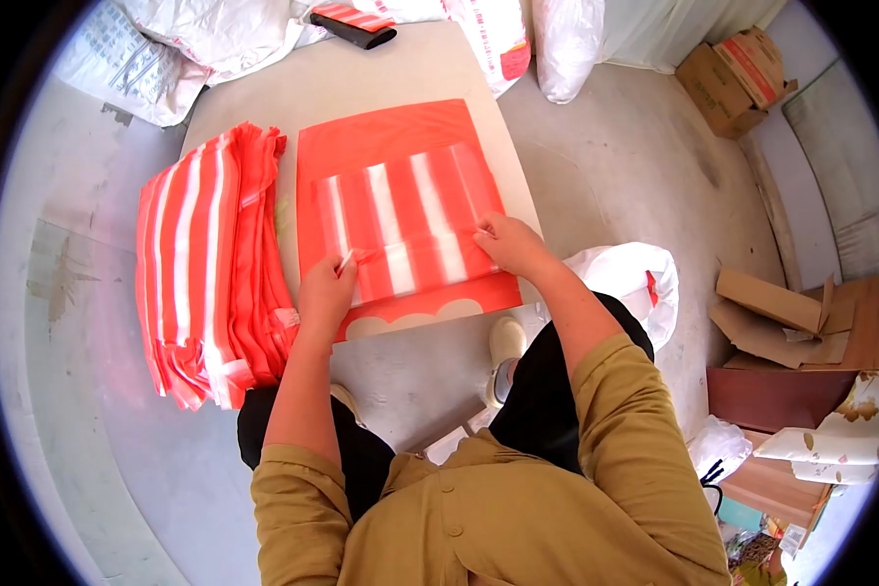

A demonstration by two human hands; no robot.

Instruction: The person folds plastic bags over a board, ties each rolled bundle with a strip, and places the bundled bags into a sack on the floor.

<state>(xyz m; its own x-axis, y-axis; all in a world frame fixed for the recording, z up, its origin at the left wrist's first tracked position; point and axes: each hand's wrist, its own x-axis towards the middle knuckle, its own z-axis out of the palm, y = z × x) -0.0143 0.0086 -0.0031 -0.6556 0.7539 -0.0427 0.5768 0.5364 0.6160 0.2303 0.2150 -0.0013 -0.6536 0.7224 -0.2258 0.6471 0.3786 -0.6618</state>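
A red-and-white striped sheet (410, 210) lies on the table, folded over a plain red sheet (391, 129) with a scalloped lower edge. At the striped sheet's near left corner, my left hand (328, 291) is closed, pinching the edge. My right hand (511, 242) grips the right edge of the same sheet, fingers closed. To the left of my left hand, a thick stack of red-and-white striped sheets (193, 264) hangs partly over the table's side. I cannot tell whether the sheets are cloth or plastic.
The table (254, 88) bears a black and striped bundle (355, 29) at its far end. White sacks (215, 34) stand behind it. On the floor are a white bag (645, 273) to the right, a cardboard box (735, 83) farther off and opened cardboard (786, 317).
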